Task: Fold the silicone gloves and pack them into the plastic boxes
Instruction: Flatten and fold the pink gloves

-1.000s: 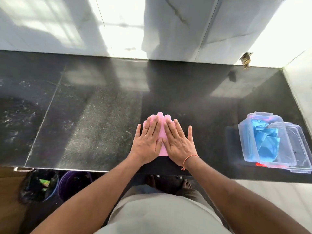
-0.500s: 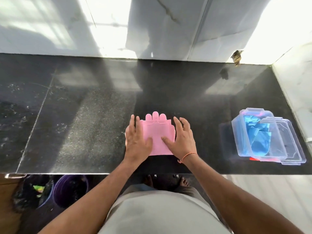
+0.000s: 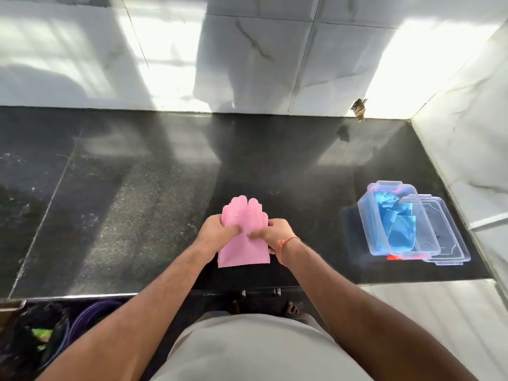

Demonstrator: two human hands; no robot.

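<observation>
Both hands' fingers (image 3: pixel 270 250) are hidden beneath the pink glove (image 3: pixel 242 240).

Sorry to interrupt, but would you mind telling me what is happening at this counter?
A person is folding a pink glove at the near edge of the black counter. The left hand and right hand each grip one side of it, thumbs on top. To the right stands a clear plastic box with blue gloves inside, and a clear lid beside it. The pink glove is not yet packed.
</observation>
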